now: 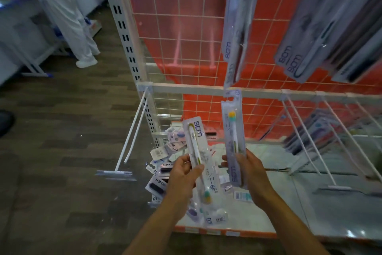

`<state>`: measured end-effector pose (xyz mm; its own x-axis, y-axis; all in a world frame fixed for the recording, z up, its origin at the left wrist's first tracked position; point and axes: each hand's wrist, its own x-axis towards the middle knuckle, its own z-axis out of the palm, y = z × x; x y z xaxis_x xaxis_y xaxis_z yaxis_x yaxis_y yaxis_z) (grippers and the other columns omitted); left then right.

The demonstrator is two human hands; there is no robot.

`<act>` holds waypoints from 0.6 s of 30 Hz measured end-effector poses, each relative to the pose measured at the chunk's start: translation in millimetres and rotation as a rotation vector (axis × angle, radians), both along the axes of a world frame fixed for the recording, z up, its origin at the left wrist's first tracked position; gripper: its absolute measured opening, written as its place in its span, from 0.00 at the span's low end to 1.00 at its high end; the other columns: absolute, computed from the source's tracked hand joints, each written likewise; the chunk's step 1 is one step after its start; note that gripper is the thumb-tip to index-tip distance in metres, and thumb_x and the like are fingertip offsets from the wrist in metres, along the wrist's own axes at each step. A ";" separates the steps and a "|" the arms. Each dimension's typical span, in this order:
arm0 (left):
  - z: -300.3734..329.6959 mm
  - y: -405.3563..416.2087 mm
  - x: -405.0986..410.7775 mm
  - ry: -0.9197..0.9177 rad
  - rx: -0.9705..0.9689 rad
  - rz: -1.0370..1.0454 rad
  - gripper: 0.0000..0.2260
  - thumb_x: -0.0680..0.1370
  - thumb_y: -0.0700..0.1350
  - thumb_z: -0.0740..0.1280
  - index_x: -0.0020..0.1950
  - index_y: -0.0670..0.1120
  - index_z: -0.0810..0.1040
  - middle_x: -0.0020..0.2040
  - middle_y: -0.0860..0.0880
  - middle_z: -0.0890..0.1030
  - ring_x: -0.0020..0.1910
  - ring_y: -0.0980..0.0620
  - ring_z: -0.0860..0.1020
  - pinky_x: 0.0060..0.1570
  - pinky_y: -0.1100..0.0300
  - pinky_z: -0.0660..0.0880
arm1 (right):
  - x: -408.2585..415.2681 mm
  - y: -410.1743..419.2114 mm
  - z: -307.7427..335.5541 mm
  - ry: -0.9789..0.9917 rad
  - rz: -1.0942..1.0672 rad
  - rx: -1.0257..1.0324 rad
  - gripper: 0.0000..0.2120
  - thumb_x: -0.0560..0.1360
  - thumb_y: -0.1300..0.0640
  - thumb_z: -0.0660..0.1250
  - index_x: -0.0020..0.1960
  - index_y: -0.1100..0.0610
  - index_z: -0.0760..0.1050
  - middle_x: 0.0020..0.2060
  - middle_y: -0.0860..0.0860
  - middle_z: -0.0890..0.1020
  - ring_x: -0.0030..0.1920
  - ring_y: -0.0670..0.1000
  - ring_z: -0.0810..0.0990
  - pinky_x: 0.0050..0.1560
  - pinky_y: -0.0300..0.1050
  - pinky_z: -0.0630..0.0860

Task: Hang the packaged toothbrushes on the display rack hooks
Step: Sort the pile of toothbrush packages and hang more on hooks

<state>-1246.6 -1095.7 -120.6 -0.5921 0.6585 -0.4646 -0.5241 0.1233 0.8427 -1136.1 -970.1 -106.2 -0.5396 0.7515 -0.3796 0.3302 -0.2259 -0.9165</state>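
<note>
left hand point(183, 174) gripping inverted toothbrush pack point(201, 159), right hand point(247, 169) pinching upright pack point(233, 141)

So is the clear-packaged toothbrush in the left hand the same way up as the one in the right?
No, the left hand's toothbrush pack has bristles down; the right hand's pack has them up.

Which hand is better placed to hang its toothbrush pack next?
Right, probably. The right hand holds its pack upright with the hang tab up by the rack rail. The left hand grips a pack turned brush-head down, lower.
</note>
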 end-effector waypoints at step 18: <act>56.8 22.8 27.1 -0.025 0.242 0.036 0.14 0.77 0.37 0.65 0.59 0.50 0.77 0.49 0.49 0.86 0.49 0.48 0.84 0.41 0.59 0.81 | 23.2 -28.0 45.0 0.259 -0.111 -0.250 0.12 0.80 0.56 0.58 0.53 0.60 0.78 0.29 0.54 0.83 0.27 0.49 0.81 0.27 0.38 0.76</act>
